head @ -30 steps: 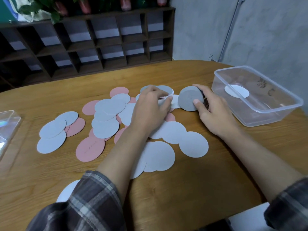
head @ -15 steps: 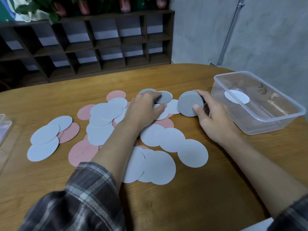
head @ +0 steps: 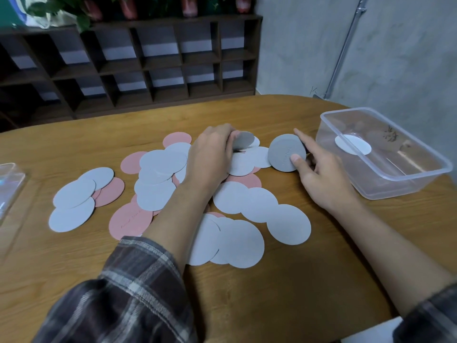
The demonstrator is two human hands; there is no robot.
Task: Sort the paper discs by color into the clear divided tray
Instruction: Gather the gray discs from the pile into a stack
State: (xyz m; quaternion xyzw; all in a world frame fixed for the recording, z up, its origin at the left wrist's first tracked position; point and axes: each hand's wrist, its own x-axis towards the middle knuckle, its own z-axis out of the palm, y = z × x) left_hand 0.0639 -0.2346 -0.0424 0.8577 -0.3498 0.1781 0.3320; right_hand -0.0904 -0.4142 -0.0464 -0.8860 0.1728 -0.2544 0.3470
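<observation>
Several pale grey-blue discs (head: pixel 288 224) and pink discs (head: pixel 129 222) lie scattered and overlapping on the wooden table (head: pixel 272 293). My left hand (head: pixel 210 157) pinches a darker grey disc (head: pixel 243 140), tilted up off the pile at the far middle. My right hand (head: pixel 321 174) holds a stack of darker grey discs (head: pixel 284 152) upright between thumb and forefinger, just left of the clear plastic container (head: pixel 408 179). One white disc (head: pixel 352 144) lies on the container's floor.
A second clear tray (head: pixel 10 184) shows partly at the left edge. A dark wooden shelf unit (head: pixel 138 63) stands behind the table, with plants on top. A grey wall and a pipe (head: pixel 346 43) are at the right.
My left hand has lifted one dark grey disc off the pile, tilting it up. My right hand keeps its grey stack in about the same place. The camera view shifted slightly.
</observation>
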